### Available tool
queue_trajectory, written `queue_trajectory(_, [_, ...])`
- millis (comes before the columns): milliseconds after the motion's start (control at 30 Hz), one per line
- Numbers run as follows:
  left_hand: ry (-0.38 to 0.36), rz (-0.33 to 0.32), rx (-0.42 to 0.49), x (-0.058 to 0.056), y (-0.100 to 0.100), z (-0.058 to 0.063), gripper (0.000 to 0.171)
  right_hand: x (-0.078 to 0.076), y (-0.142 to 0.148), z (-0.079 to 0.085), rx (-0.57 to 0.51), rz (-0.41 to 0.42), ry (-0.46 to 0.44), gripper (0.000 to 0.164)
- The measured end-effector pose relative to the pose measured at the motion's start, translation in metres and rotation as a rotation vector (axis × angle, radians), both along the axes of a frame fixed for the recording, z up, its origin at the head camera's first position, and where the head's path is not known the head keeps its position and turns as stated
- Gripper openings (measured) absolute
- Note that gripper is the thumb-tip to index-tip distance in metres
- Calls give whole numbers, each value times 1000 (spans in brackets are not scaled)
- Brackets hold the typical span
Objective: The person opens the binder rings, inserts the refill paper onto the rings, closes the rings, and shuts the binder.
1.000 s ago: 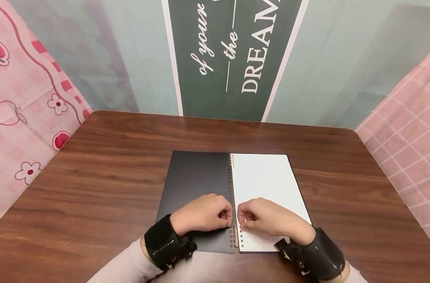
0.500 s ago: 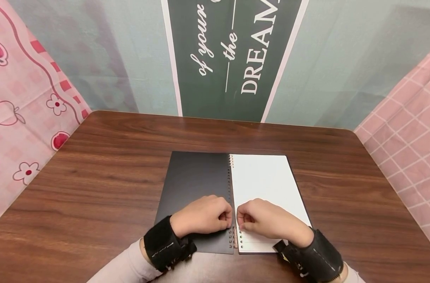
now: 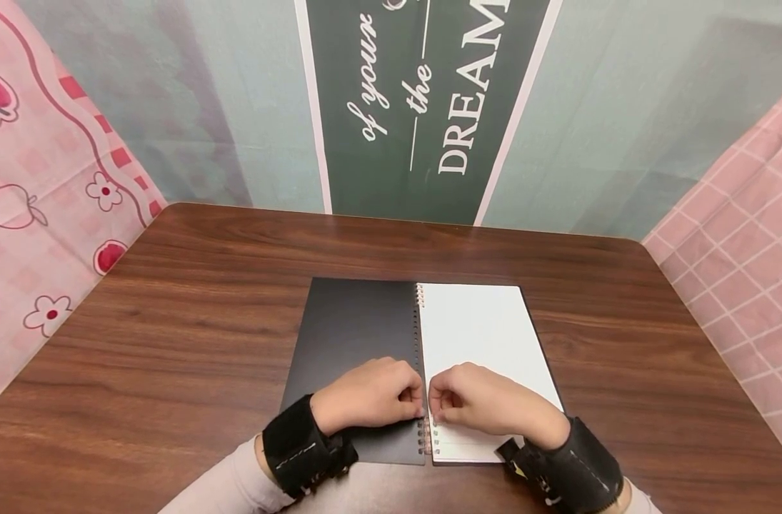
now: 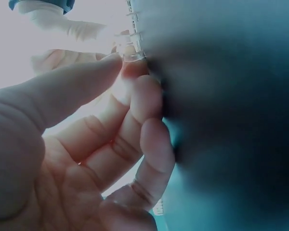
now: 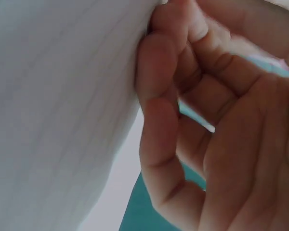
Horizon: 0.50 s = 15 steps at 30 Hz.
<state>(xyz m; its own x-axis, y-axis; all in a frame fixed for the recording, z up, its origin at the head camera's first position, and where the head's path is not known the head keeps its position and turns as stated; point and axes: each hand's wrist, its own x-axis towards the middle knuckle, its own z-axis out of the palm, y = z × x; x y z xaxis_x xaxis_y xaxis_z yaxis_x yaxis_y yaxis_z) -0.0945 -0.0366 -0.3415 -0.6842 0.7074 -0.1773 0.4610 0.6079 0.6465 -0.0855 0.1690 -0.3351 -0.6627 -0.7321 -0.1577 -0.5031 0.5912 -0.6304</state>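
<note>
A ring-bound notebook point(image 3: 474, 325) lies open on the table, a white page on the right and a black cover point(image 3: 358, 321) on the left. Along its middle runs a spine of small binding rings point(image 3: 427, 435). My left hand point(image 3: 374, 391) pinches at the spine from the cover side; in the left wrist view its thumb and index tips meet at a translucent binding ring point(image 4: 133, 53). Opposite it, my right hand point(image 3: 493, 396) curls its fingers at the same spine stretch from the page side. The knuckles of both hands nearly meet. The right fingertips' contact is mostly hidden in the right wrist view.
The brown wooden table point(image 3: 172, 321) spreads out around the notebook. A printed cloth point(image 3: 403, 143) with lettering hangs behind its far edge. Pink patterned cloths point(image 3: 43, 214) hang on both sides. Black straps point(image 3: 297, 446) with cameras sit on both wrists.
The right hand has shifted slightly left, closer to the left hand. Near the bottom of the spine, the gap between the two rows of holes looks a little narrower.
</note>
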Motion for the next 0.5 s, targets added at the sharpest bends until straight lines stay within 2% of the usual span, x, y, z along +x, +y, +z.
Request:
queue_trajectory(167, [-43,-15,22,-1,-2,-1,19,0,0,-3,-1,2,-37,20])
queue_trajectory(500, [-91,8,37,-3,0,-3,22,0,-2,-1,5,-3,-11,22])
